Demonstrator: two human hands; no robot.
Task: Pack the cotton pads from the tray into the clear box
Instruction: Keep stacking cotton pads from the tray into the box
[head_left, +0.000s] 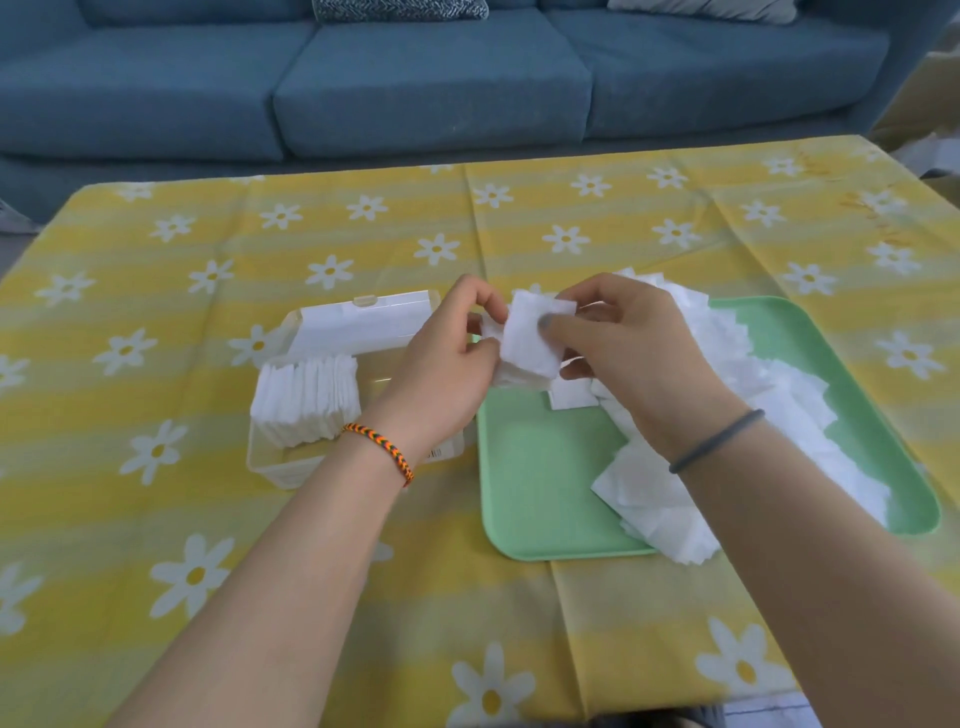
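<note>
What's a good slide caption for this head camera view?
Both hands, left and right, square up cotton pads between clear box and green tray.

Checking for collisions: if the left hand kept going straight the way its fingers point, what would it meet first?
Probably the right hand: the left hand points right and away, both already gripping the same pads. Depth is unclear.

Soft, even, fairly bright indoor light, no harsh glare. Faint, diffuse shadows under the forearms on the tabletop (363, 234). White cotton pads (753, 395) slightly overexposed, texture washed out. Mild overall softness; wide-angle bending at the edges, sofa (415, 78) curved and dimmer.
</note>
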